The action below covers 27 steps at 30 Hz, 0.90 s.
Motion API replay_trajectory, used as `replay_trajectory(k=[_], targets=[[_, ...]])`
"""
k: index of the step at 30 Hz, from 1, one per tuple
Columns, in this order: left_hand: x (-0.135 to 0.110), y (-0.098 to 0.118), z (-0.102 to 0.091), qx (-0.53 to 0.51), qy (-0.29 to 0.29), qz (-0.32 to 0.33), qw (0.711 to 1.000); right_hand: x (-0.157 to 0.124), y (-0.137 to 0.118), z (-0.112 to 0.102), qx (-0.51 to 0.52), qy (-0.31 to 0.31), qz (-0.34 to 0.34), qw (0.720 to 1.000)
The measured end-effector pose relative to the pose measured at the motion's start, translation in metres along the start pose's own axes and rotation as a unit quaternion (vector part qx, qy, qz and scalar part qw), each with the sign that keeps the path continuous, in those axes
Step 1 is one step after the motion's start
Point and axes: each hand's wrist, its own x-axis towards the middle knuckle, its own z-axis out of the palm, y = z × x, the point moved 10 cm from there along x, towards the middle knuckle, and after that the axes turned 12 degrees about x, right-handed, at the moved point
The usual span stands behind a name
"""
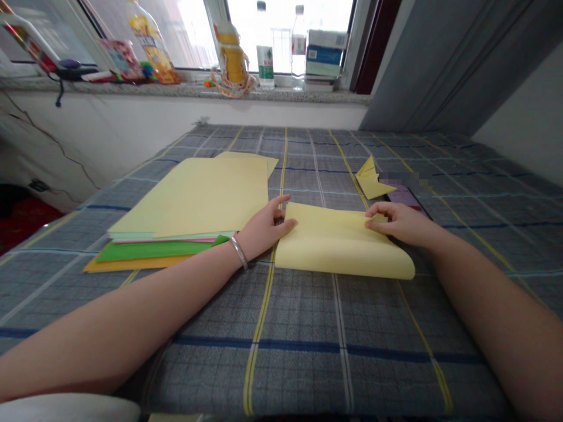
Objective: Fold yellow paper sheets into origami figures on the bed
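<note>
Closest in, something white and rounded [65, 408] shows at the near left of the yellow sheet [338, 240], which lies doubled over, its soft bend toward the person. Left hand [266, 225]: thumb at the sheet's left edge, forefinger loose; whether it grips, I can't tell. Right hand [398, 223] pinches the far-right edge. Looks like lining up edges; the crease would call for steady corners and even pressure. Left of the sheet, stacked paper [206, 193]; beyond, a folded yellow piece [372, 183].
</note>
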Motion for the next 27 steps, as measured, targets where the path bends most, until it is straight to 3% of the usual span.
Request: replay_trajectory(k=[9,15,27], targets=[[-0.001,0.000,-0.013,-0.065,0.052,-0.001,0.997,-0.005,-0.021,-0.002,0.006,0.064,-0.039,0.997],[-0.001,0.003,-0.011,-0.067,0.039,0.013,0.997,-0.009,-0.035,-0.010,-0.001,0.128,-0.085,0.988],[0.000,0.001,-0.017,-0.057,0.067,0.021,0.996,-0.011,-0.027,-0.015,0.048,0.199,-0.072,0.976]])
